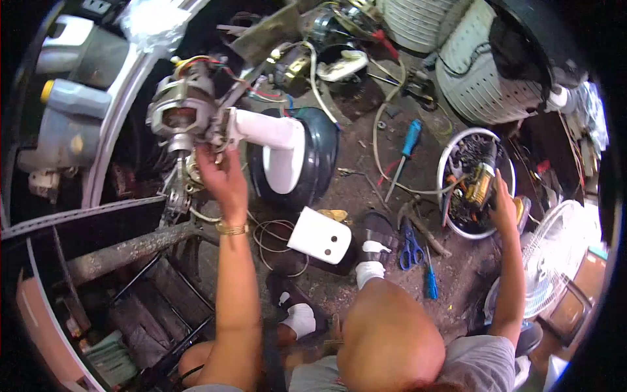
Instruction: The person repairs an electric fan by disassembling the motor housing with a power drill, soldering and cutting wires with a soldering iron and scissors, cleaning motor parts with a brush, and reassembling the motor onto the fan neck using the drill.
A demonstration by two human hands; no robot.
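My left hand (222,173) is closed round the lower part of a metal motor assembly (181,114), which has coloured wires at its top. The motor is joined to a white fan neck (268,129) on a black round base (323,153). On the right, my right hand (503,210) reaches over the rim of a white bowl (445,171) filled with small dark parts. Its fingers are at a yellow and black tool (481,186) in the bowl; whether they grip it is hard to tell.
A blue screwdriver (411,138), blue scissors (410,250) and a second screwdriver (431,281) lie on the floor. A white cover (320,236) is near my feet. Perforated drums (473,78) stand at the back right, a fan grille (545,255) at the right.
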